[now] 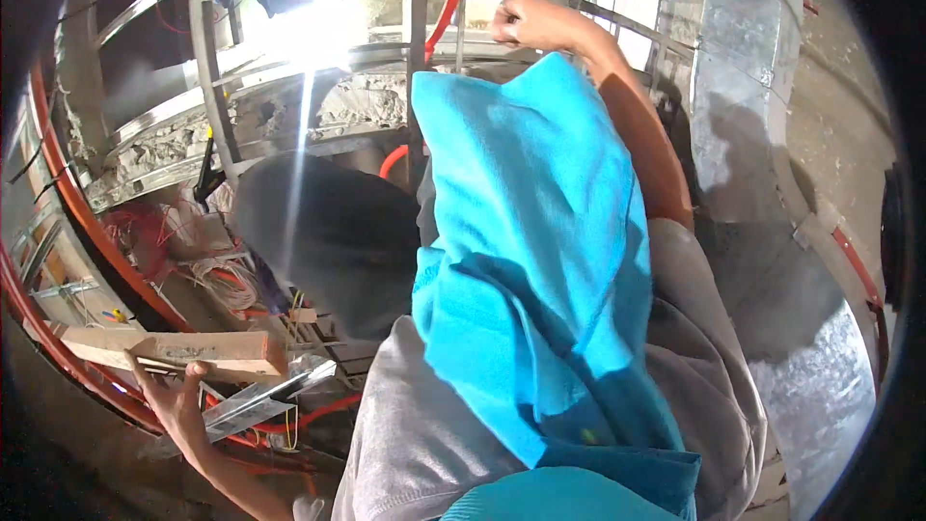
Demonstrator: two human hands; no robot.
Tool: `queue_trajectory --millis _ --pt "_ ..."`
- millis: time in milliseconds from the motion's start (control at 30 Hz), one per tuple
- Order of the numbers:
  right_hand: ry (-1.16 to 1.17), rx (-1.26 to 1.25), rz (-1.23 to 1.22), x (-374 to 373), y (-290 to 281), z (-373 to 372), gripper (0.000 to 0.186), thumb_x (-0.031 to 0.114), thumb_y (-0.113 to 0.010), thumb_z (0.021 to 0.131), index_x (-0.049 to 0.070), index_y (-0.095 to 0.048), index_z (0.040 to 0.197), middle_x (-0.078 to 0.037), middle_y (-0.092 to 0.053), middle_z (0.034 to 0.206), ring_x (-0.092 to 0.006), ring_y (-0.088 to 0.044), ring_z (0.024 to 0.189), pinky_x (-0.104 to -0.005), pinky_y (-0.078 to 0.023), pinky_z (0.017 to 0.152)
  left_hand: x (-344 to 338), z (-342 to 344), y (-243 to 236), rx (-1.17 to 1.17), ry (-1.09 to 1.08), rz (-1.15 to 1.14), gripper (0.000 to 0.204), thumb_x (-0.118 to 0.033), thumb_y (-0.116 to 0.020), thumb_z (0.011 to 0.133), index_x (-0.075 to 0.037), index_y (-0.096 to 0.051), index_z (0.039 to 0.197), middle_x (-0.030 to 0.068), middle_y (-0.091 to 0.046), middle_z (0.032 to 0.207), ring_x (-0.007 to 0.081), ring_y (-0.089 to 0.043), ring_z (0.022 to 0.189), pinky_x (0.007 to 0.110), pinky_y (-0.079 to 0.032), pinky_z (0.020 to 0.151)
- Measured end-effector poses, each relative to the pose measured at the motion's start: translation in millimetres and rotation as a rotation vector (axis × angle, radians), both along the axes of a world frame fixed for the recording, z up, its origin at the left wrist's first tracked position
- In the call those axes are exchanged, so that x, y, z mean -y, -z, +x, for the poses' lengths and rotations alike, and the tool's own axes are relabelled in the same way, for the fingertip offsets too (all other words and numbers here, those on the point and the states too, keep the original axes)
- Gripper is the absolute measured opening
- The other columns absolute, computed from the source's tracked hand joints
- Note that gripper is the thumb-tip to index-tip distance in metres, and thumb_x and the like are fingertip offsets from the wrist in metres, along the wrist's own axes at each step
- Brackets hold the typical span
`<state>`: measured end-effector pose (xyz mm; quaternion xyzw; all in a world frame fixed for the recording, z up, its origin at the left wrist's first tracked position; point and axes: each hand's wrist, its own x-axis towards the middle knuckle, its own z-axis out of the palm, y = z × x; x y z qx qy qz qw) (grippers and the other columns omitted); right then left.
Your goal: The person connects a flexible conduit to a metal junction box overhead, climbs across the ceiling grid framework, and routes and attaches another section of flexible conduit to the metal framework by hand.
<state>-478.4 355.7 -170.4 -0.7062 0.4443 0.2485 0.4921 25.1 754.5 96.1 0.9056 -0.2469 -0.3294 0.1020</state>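
At the left, my left hand reaches up to the lower edge of a long wooden beam. Its visible thumb and finger are spread against the wood, not wrapped round it; the other fingers are hidden. My right arm stretches far forward, and my right hand is closed in a fist in front of the metal frame. What it holds, if anything, cannot be made out. A bright turquoise cloth hangs over my grey shirt and covers much of the middle.
Metal channel pieces lie below the beam. Coiled pale cable and tangled red wires sit at the left. An orange-red pipe runs along the frame. Sheet-metal ducting stands at the right. Strong light glares through the frame.
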Motion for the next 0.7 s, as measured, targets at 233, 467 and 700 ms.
queue_trajectory --millis 233,467,700 --pt "0.200 0.074 0.062 -10 -5 -33 0.018 0.016 -0.072 0.093 0.003 -0.068 0.105 -0.001 -0.067 0.087 -0.0081 -0.061 0.082 -0.0258 -0.050 0.073 8 -3 8 -0.014 -0.044 -0.059 0.116 -0.019 -0.092 0.069 -0.002 -0.022 0.160 0.0229 -0.039 0.151 0.0299 -0.042 0.136 0.041 -0.034 0.114" --pt "-0.170 0.111 0.052 -22 28 -1 0.018 0.020 -0.069 0.095 0.004 -0.068 0.104 -0.001 -0.067 0.087 -0.0110 -0.061 0.082 -0.0294 -0.050 0.075 8 -5 12 -0.008 -0.059 -0.026 0.111 -0.020 -0.089 0.071 -0.007 -0.025 0.160 0.0216 -0.037 0.155 0.0300 -0.041 0.138 0.043 -0.033 0.115" --pt "-0.361 0.122 0.073 -29 41 22 0.022 0.018 -0.064 0.094 0.003 -0.068 0.110 -0.008 -0.073 0.102 -0.0171 -0.067 0.093 -0.0335 -0.053 0.086 10 -4 22 0.031 0.000 0.048 0.111 -0.019 -0.089 0.070 -0.008 -0.025 0.160 0.0208 -0.038 0.154 0.0298 -0.043 0.137 0.043 -0.035 0.114"
